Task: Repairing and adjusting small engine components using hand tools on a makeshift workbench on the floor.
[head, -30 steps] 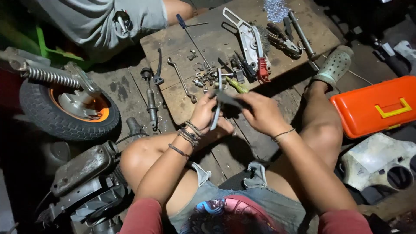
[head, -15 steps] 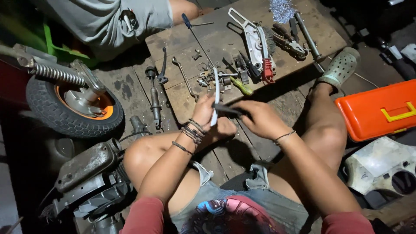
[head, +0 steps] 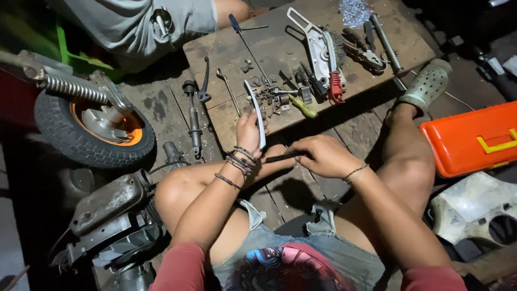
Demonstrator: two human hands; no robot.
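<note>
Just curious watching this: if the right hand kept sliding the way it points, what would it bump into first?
The right hand points leftward, along the dark rod it holds. First in that line is likely the left hand, whose fingers hold a curved white strip. Depth is hard to judge.

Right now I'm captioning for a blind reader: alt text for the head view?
Seated person's left hand holds a curved silver lever while the right hand grips a dark tool, above a wooden board strewn with tools, a small wheel alongside.
</note>
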